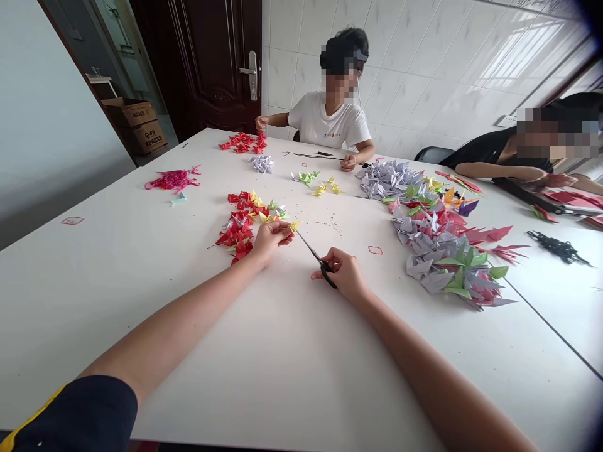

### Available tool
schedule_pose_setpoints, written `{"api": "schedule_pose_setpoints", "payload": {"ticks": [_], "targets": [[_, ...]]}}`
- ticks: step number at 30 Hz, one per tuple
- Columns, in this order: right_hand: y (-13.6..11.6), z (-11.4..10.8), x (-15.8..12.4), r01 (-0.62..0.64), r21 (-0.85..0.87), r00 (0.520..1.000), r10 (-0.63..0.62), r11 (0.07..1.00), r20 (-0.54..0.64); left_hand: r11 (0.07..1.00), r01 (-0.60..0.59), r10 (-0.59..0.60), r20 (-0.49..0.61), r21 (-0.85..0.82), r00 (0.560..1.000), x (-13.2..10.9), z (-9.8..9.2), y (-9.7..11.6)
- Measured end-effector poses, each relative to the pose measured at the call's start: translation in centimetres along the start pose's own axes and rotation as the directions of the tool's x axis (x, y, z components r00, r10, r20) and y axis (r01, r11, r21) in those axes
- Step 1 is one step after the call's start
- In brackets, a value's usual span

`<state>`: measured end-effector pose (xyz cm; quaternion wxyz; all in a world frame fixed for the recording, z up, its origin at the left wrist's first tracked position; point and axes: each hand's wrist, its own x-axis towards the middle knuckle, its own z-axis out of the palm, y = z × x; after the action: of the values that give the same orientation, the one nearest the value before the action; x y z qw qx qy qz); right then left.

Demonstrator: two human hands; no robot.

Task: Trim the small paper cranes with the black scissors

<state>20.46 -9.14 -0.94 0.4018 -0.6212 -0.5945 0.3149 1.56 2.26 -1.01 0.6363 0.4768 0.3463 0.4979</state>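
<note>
On a smooth, glossy white table (211,351), the person's bare left hand (272,243) pinches a small, pointed piece of folded yellow paper (294,226) between thumb and fingers, just above the tabletop near the middle. The right hand (346,273) is closed around a pair of slim metal scissors with black looped handles (328,275); the thin, straight blades slant toward the yellow piece, though whether they touch it is too small to tell.

Just beside the left hand lies a loose pile of crisp red folded-paper shapes (238,232), sharp-cornered, mixed with yellow and pale green ones. Farther left sits a soft, looping tangle of magenta cord (173,179), with a small, angular light-blue piece (179,199) near it.

Beyond the hands are little clusters of pale lavender (262,164), light green (307,178) and yellow (328,187) folded paper, all spiky. To the right spreads a large, bristling heap of pointed paper folds (452,276) in lavender-grey, pink and green, and past it a limp bundle of black cord (560,247).

Across the table sits a person in a white cotton-like T-shirt (330,119), before shiny pale wall tiles (414,81) and a dark panelled door (207,69).
</note>
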Motion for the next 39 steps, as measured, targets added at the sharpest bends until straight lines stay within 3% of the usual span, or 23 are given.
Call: {"api": "schedule_pose_setpoints", "payload": {"ticks": [28, 39], "targets": [[-0.24, 0.32, -0.03, -0.027, 0.047, 1.0, 0.027, 0.999, 0.009, 1.0, -0.014, 0.014, -0.011, 0.008, 1.0, -0.16, 0.08, 0.12], [-0.51, 0.75, -0.46, 0.008, -0.119, 0.996, -0.018, 0.993, -0.085, 0.999, -0.018, 0.017, 0.024, 0.029, 1.0, -0.74, 0.44, 0.71]]}}
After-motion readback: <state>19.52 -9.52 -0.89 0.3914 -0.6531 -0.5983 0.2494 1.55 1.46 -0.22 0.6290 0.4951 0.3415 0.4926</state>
